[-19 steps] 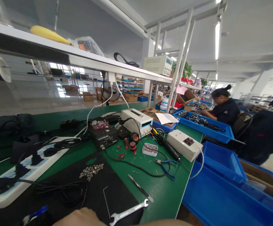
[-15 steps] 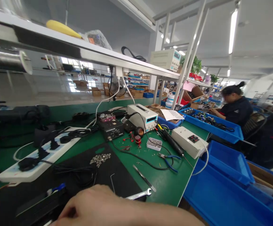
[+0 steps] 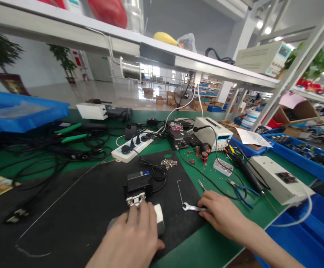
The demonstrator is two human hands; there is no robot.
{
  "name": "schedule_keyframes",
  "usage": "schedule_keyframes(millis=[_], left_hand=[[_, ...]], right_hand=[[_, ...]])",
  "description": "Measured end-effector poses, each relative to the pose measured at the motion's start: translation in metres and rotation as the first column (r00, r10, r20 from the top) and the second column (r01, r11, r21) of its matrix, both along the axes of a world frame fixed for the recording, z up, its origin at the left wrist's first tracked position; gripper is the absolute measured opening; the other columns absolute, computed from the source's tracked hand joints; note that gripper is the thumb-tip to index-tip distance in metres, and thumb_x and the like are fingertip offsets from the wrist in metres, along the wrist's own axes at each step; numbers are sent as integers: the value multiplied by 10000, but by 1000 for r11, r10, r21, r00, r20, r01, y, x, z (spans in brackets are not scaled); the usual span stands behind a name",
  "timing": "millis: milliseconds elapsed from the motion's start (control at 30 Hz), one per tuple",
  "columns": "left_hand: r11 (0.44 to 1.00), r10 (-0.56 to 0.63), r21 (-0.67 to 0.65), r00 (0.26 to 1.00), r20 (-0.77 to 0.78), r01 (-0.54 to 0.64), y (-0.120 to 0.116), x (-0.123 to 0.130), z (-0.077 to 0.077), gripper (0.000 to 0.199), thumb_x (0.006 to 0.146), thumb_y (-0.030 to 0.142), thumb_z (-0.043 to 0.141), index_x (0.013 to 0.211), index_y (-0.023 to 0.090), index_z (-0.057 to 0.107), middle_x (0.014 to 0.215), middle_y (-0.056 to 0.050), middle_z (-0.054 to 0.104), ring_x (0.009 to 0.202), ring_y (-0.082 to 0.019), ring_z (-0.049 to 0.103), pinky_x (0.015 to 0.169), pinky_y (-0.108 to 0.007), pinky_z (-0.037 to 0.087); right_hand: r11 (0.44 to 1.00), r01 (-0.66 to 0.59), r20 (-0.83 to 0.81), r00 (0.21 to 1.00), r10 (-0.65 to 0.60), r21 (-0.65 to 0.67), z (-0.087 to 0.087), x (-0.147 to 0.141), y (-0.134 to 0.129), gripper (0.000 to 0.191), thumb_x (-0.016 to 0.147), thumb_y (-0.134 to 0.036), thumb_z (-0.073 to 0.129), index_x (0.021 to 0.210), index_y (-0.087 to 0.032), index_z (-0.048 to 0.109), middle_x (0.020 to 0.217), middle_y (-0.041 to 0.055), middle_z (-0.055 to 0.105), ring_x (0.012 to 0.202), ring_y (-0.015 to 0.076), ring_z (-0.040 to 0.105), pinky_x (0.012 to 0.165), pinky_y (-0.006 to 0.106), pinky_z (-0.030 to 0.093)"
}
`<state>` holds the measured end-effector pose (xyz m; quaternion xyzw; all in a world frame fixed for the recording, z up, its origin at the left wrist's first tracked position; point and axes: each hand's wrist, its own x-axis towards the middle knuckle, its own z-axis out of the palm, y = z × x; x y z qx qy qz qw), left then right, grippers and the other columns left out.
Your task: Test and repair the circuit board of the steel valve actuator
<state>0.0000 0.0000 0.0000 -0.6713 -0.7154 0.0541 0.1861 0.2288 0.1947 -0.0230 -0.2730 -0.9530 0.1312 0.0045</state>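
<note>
My left hand [image 3: 135, 234] is wrapped over a round part with a white end [image 3: 159, 219], fingertips at the metal bracket [image 3: 136, 199] of a black boxy device [image 3: 139, 184]. The palm hides much of that part. My right hand [image 3: 220, 210] has its fingers closed on the handle of an open-ended wrench [image 3: 190, 207], which lies on the black mat [image 3: 95, 208]. Just beyond these fingers the tip of the tweezers [image 3: 201, 184] shows, the remainder covered by the hand. A thin hex key [image 3: 180, 191] lies left of the wrench head.
Small metal nuts [image 3: 168, 163] are heaped on the mat. Behind are a power strip [image 3: 132, 147], a bench unit [image 3: 213, 132] and a tray of small parts [image 3: 222, 167]. Blue-handled pliers [image 3: 243, 191] and a white box [image 3: 280, 178] stand right. A shelf [image 3: 220, 70] crosses above.
The view has swung left. My right hand has moved from the black device to the wrench. My left hand has come into view on the round part.
</note>
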Motion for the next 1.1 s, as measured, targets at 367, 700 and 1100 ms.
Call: schedule_keyframes(millis=[367, 700, 1100], left_hand=[[955, 182, 270, 961, -207, -123, 9, 22, -50, 525, 885, 325, 507, 1229, -19, 705, 1211, -297, 694, 1107, -444, 674, 963, -585, 511], [929, 185, 351, 969, -165, -118, 4, 13, -49, 498, 945, 431, 459, 1155, 95, 761, 1154, -209, 728, 1044, -371, 683, 931, -539, 502], [917, 202, 372, 972, -120, -145, 17, 21, -71, 477, 940, 480, 514, 1217, 157, 729, 1235, -177, 688, 1069, -344, 650, 974, -554, 466]], right_hand=[[930, -259, 162, 961, 222, 262, -38, -11, 9, 167, 828, -61, 524, 880, -205, 592, 840, 48, 649, 737, 233, 670, 661, 346, 445], [911, -350, 112, 936, 333, 220, -29, -13, 21, 261, 912, -14, 452, 996, -253, 515, 882, 25, 640, 709, 183, 694, 640, 298, 525], [899, -384, 25, 922, 388, 209, 82, -98, 1, 182, 1063, -321, 489, 1214, -319, 591, 1060, 16, 753, 881, 171, 754, 752, 257, 572]])
